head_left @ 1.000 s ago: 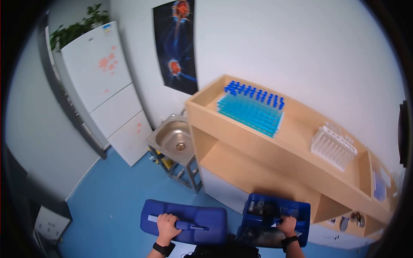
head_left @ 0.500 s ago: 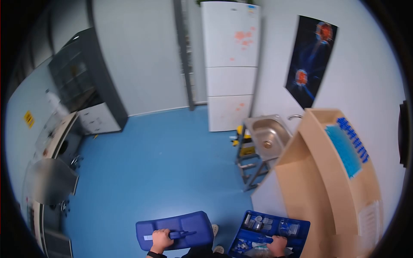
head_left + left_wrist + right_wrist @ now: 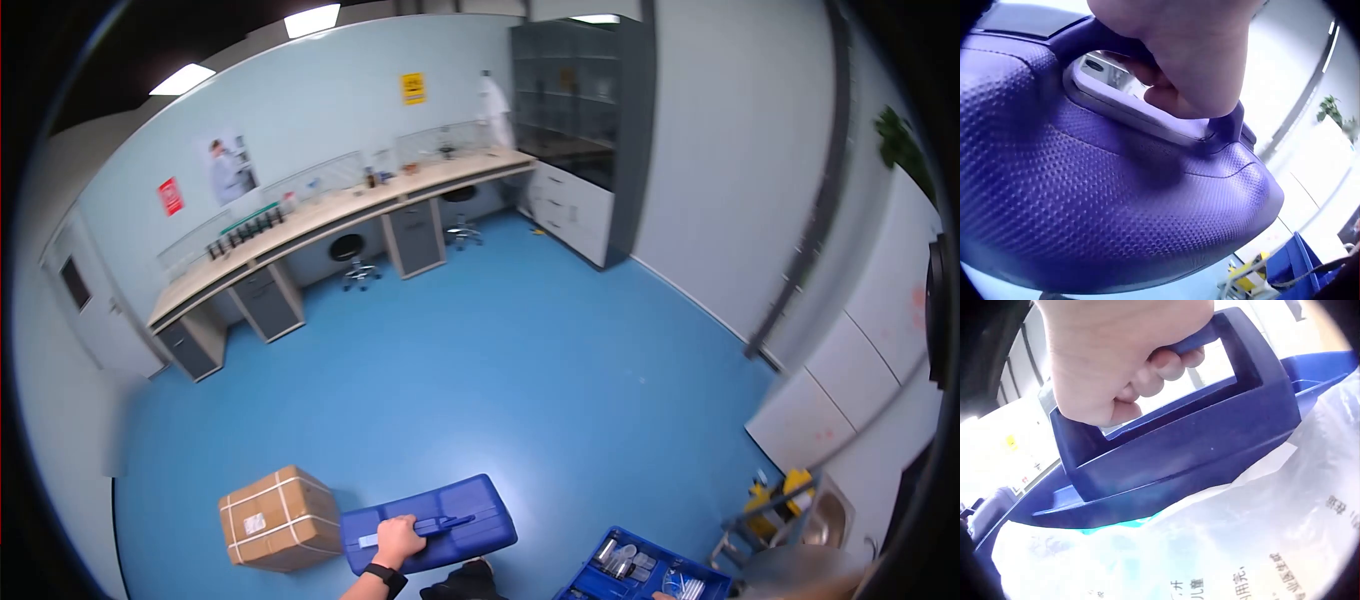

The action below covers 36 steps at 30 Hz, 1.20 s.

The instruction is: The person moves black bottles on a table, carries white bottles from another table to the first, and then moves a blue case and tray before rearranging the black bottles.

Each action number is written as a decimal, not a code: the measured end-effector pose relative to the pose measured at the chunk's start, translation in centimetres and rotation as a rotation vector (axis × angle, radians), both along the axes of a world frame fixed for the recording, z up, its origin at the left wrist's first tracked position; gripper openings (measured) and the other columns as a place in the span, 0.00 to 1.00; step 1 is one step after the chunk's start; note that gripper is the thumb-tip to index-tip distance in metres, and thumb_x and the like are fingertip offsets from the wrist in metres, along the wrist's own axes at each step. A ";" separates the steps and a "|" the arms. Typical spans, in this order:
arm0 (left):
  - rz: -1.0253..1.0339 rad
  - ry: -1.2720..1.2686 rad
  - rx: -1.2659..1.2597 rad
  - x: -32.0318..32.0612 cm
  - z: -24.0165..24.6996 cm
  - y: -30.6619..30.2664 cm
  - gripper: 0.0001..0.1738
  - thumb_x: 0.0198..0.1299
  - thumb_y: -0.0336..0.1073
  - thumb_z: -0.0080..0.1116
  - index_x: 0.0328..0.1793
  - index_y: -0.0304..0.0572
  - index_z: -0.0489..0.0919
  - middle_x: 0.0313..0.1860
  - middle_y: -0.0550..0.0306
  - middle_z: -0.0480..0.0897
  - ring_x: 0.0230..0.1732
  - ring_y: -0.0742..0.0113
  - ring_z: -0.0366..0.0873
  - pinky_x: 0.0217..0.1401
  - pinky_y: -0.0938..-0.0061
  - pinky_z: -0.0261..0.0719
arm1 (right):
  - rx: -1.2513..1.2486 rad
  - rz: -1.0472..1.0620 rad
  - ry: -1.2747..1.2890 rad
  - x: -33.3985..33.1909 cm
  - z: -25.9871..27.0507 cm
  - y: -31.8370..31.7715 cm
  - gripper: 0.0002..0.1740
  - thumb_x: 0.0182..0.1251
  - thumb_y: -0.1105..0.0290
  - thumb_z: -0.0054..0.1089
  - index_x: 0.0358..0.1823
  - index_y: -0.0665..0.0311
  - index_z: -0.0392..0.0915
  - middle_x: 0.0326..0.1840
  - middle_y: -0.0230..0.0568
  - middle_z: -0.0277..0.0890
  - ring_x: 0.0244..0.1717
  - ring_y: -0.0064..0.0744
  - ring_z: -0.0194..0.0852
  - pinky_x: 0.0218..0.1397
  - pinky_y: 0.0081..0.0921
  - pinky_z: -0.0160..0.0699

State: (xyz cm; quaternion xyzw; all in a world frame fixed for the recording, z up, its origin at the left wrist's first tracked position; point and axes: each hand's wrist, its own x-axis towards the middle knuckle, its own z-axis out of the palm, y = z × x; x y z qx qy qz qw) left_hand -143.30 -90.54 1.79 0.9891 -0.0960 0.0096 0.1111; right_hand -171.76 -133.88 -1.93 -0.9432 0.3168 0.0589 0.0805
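At the bottom of the head view, my left hand (image 3: 398, 543) grips the handle of a closed blue case (image 3: 462, 517). The left wrist view has the fingers of that hand (image 3: 1179, 56) curled round the handle above the textured case (image 3: 1116, 200). A blue tray (image 3: 640, 542) holding clear containers and small items is at the lower right, mostly cut off by the frame edge. In the right wrist view my right hand (image 3: 1125, 359) grips the tray's handle (image 3: 1241, 353), and a clear plastic bag with printed text (image 3: 1210, 556) lies in the tray.
A strapped cardboard box (image 3: 278, 522) stands on the blue floor (image 3: 420, 370) left of the case. Along the far wall runs a long bench (image 3: 340, 208) with stools under it, beside a tall cabinet (image 3: 570, 130). At the right are a sink (image 3: 826, 520) and a white fridge (image 3: 850, 350).
The head view has swung left, away from the wooden shelf, bringing the bench and cardboard box into view. Both hands still grip their handles, and the tray sits lower at the frame's edge.
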 end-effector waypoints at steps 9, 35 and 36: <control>0.258 -0.093 -0.058 4.9 -0.4 12.0 0.12 0.26 0.40 0.58 0.20 0.44 0.76 0.20 0.51 0.78 0.24 0.53 0.77 0.29 0.63 0.75 | -0.041 0.326 -0.143 26.7 0.5 4.6 0.16 0.34 0.62 0.62 0.29 0.57 0.80 0.23 0.48 0.77 0.27 0.51 0.75 0.33 0.41 0.75; 0.831 -0.148 0.021 37.6 0.8 26.7 0.13 0.21 0.39 0.59 0.17 0.44 0.74 0.19 0.53 0.77 0.24 0.53 0.76 0.29 0.64 0.72 | 0.062 0.749 -0.425 93.0 1.6 23.9 0.10 0.31 0.64 0.57 0.11 0.63 0.74 0.15 0.50 0.72 0.20 0.52 0.72 0.26 0.40 0.72; 0.841 -0.178 0.024 39.0 1.2 27.1 0.12 0.21 0.39 0.60 0.17 0.44 0.73 0.19 0.53 0.76 0.24 0.53 0.76 0.29 0.64 0.72 | 0.068 0.781 -0.402 95.2 2.7 25.3 0.10 0.31 0.64 0.57 0.11 0.63 0.74 0.15 0.50 0.72 0.20 0.51 0.72 0.26 0.39 0.72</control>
